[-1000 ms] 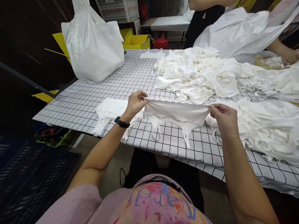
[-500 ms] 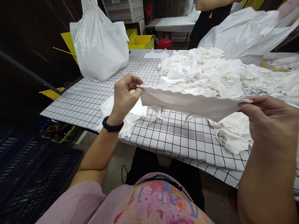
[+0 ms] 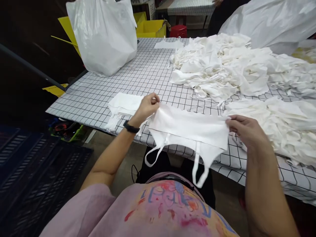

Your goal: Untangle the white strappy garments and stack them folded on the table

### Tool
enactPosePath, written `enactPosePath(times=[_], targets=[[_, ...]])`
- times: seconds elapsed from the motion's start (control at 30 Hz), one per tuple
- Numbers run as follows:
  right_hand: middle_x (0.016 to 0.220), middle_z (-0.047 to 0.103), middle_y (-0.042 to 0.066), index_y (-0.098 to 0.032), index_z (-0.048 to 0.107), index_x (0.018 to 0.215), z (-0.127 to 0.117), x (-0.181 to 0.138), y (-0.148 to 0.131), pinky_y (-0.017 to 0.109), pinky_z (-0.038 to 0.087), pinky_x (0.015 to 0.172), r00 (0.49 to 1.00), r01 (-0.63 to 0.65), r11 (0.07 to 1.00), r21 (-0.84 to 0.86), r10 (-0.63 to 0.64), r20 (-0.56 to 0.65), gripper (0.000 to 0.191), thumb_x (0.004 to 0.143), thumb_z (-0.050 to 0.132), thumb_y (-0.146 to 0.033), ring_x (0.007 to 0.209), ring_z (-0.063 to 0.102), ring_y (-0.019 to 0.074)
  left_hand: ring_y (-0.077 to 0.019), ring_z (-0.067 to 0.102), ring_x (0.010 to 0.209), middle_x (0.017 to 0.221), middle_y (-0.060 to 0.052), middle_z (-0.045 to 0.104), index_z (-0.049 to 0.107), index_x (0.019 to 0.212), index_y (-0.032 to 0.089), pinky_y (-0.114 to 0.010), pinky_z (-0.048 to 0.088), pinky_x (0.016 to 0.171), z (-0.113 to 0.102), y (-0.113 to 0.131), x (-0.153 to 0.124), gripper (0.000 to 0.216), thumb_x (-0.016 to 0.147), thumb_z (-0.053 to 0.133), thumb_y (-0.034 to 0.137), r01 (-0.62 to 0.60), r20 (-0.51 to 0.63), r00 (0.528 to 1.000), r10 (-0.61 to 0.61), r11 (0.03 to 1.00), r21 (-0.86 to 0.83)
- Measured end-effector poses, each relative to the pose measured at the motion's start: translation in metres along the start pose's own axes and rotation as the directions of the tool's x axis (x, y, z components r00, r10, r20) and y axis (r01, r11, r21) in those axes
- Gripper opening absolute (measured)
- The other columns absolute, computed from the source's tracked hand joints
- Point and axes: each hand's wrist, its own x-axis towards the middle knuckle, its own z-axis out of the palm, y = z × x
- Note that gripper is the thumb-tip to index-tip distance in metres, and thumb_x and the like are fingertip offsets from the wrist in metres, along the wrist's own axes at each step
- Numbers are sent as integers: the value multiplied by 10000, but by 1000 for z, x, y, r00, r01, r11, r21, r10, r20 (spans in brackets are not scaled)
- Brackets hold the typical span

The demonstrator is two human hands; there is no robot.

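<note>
A white camisole top (image 3: 190, 126) is stretched between my hands, its hem edge toward the far side and its two shoulder straps hanging over the table's near edge. My left hand (image 3: 148, 107) pinches its left corner, fingers closed. At the opposite corner my right hand (image 3: 243, 128) grips the cloth between thumb and fingers. Just left of it lies a stack of folded white garments (image 3: 125, 103), partly hidden by my left hand and forearm. A heap of crumpled white garments (image 3: 269, 125) lies beside and beyond my right hand.
The table (image 3: 145, 72) has a black-and-white grid cover. A large pile of white garments (image 3: 222, 65) fills its far right, near a big plastic bag (image 3: 271, 23). A full white bag (image 3: 103, 39) stands far left. Dark crates (image 3: 37, 171) are at lower left; a red stool (image 3: 178, 31) is beyond the table.
My hands have lowered the camisole from above the table to its near edge, and its straps now hang toward me. The view has tilted down.
</note>
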Motion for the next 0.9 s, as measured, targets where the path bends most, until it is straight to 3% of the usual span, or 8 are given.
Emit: enactPosePath(times=[0.1,0.2,0.5,0.63,0.73,0.8,0.83,0.9], targets=[[684,689,28,-160,729,725,13,21,36,242,554,531,992,-111,994,24,110,60,291,530,892,-301,585,604,126,-110,384,552,565,51,448,521,752,206,-262,286,564,20,-36,15,168,699,578,57,3,-25,1000,1,988,154],[644,677,10,-159,736,776,18,36,57,251,541,523,995,-102,994,-25,103,18,273,569,847,-296,546,596,129,-128,371,570,577,55,423,512,752,217,-281,296,598,30,-48,26,199,686,551,34,-29,-61,997,47,962,270],[638,691,13,-196,733,802,34,45,63,315,536,682,971,117,898,-425,-194,-143,169,703,650,-304,606,632,191,-195,489,677,704,12,506,484,830,237,-329,366,707,42,-62,49,332,642,508,-35,-139,20,990,142,910,391],[743,719,55,-195,729,875,39,48,67,381,549,841,952,159,830,-534,-273,-141,193,755,608,-287,739,674,237,-263,553,897,925,-72,598,531,923,216,-373,393,801,50,-67,51,373,663,494,-50,-217,100,976,193,810,545],[948,743,138,-143,721,1075,43,38,69,502,524,974,923,217,736,-641,-369,-110,321,818,585,-279,928,680,305,-295,526,1063,1102,-116,605,552,1004,196,-404,398,881,55,-62,32,320,758,526,-7,-269,131,962,240,739,617],[1201,703,207,-111,673,1252,53,23,67,594,454,1077,879,316,651,-690,-474,-45,422,882,560,-281,1167,625,367,-268,530,981,1026,-94,607,547,963,197,-395,410,855,57,-57,6,114,877,575,128,-247,165,969,185,778,578],[1331,654,217,-120,636,1336,61,14,65,622,415,1119,857,387,616,-686,-515,21,455,927,530,-288,1284,570,380,-247,526,906,954,-74,600,540,918,201,-386,414,821,59,-54,-10,73,932,595,247,-205,184,975,122,812,546],[1531,541,168,-194,562,1461,83,-4,59,627,379,1170,817,551,578,-602,-521,247,476,1020,431,-314,1440,469,354,-239,513,872,888,-56,586,526,820,206,-388,404,805,62,-50,-46,313,954,624,472,-134,210,977,21,830,541]])
